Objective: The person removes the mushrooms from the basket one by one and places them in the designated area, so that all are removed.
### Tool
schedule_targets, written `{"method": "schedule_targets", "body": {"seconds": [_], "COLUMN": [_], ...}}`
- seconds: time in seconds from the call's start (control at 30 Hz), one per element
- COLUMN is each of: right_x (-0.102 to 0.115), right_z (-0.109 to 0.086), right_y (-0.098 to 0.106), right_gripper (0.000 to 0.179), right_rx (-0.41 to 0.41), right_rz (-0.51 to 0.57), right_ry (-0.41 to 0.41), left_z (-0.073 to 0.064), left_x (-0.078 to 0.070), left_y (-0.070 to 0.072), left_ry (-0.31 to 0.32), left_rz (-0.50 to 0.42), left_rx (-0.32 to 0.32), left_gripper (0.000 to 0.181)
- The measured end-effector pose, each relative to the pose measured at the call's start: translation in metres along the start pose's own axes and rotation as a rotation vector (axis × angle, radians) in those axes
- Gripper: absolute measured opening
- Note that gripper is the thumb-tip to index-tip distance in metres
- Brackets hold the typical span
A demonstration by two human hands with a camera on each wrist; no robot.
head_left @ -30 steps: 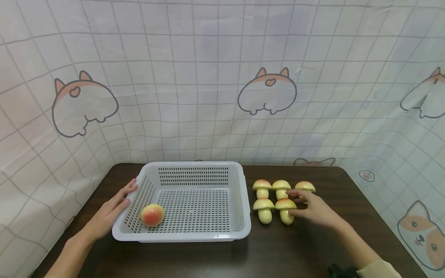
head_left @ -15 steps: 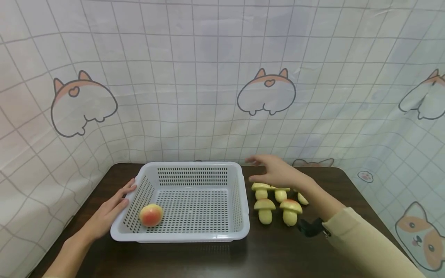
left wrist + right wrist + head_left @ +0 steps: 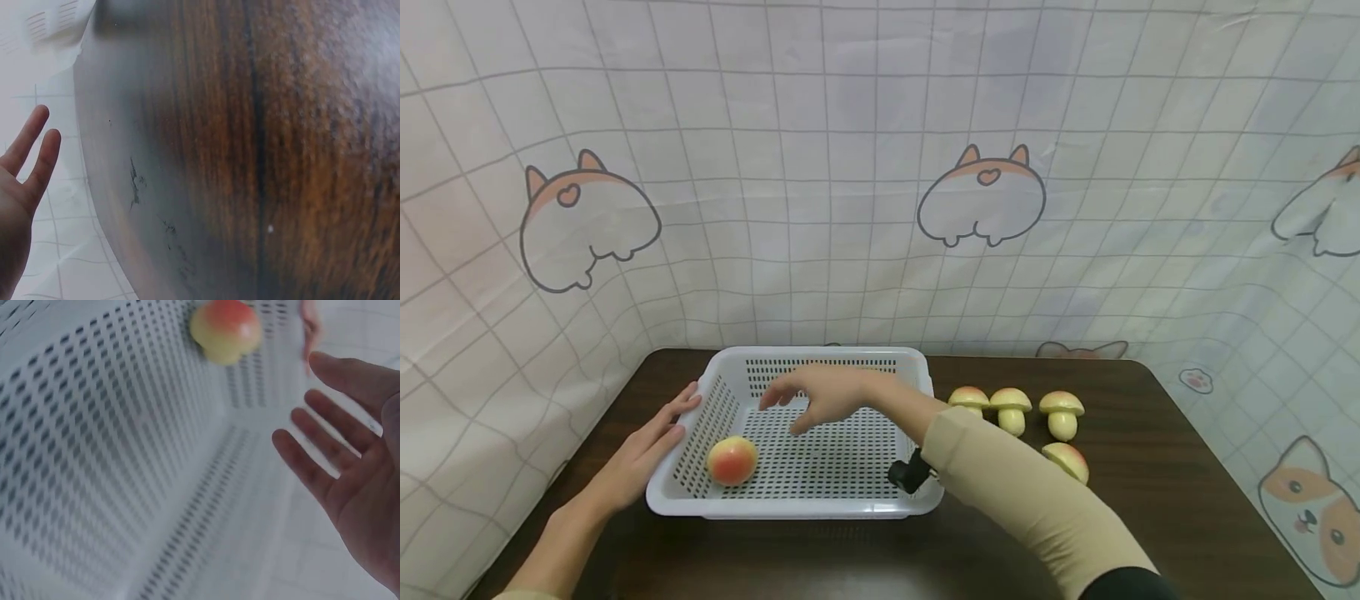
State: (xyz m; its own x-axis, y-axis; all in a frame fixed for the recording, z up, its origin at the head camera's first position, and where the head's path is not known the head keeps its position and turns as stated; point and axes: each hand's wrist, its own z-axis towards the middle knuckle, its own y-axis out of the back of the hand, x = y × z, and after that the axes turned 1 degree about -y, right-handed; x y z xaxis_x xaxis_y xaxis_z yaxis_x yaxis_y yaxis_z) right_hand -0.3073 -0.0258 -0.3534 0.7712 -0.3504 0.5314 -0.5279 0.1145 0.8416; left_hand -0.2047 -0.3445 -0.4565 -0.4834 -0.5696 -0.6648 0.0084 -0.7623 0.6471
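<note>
In the head view my left hand [image 3: 643, 454] rests on the left rim of a white perforated plastic basket [image 3: 797, 510], fingers fairly straight. Two fingers of it show at the edge of the left wrist view. My right hand [image 3: 823, 396] hovers over the basket's middle, fingers loosely bent. The right wrist view shows its bare palm and spread fingers [image 3: 303, 462] with nothing held. Inside the basket, at the left, lies a toy mushroom [image 3: 732, 461] with a red and yellow cap; its pale stem shows in the right wrist view.
Several more toy mushrooms [image 3: 1062, 414] are on the dark wooden table [image 3: 1165, 483] right of the basket, some hidden behind my right sleeve [image 3: 1030, 492]. A black item [image 3: 910, 472] hangs at that cuff. A checked cloth with corgi drawings [image 3: 850, 208] surrounds the table.
My right hand has swung left from the mushrooms to over the basket, its sleeve coming across the front mushrooms. The left hand stays at the basket's rim.
</note>
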Motion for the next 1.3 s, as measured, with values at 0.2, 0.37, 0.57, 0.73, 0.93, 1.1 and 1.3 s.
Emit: {"method": "schedule_targets", "body": {"seconds": [0.2,0.37,0.57,0.73,0.93,1.1,1.3], "right_x": [-0.003,-0.011,-0.015,-0.012,-0.008,-0.004,-0.003], "right_z": [0.038,0.048,0.054,0.058,0.058,0.058,0.059], "right_y": [-0.022,-0.028,-0.033,-0.036,-0.032,-0.031,-0.036], "right_gripper": [0.054,0.060,0.066,0.067,0.065,0.079,0.074], "right_rx": [0.101,0.179,0.280,0.334,0.306,0.292,0.336], "right_rz": [0.021,0.090,0.122,0.194,0.117,-0.005,-0.117], "right_ry": [0.062,0.054,0.050,0.041,-0.041,-0.070,-0.035], "left_z": [-0.001,0.001,0.001,0.001,0.002,0.003,0.001], "left_x": [0.001,0.003,0.003,0.002,0.001,0.000,0.002], "left_y": [0.003,0.000,-0.001,0.000,0.002,0.003,0.000], "left_ry": [0.012,0.003,-0.016,-0.016,-0.014,0.004,0.000], "left_rz": [-0.005,-0.022,-0.024,-0.018,-0.024,-0.026,-0.018], "left_rx": [0.000,0.014,-0.003,0.007,-0.008,0.004,-0.001], "left_gripper": [0.047,0.047,0.046,0.046,0.045,0.045,0.045]}}
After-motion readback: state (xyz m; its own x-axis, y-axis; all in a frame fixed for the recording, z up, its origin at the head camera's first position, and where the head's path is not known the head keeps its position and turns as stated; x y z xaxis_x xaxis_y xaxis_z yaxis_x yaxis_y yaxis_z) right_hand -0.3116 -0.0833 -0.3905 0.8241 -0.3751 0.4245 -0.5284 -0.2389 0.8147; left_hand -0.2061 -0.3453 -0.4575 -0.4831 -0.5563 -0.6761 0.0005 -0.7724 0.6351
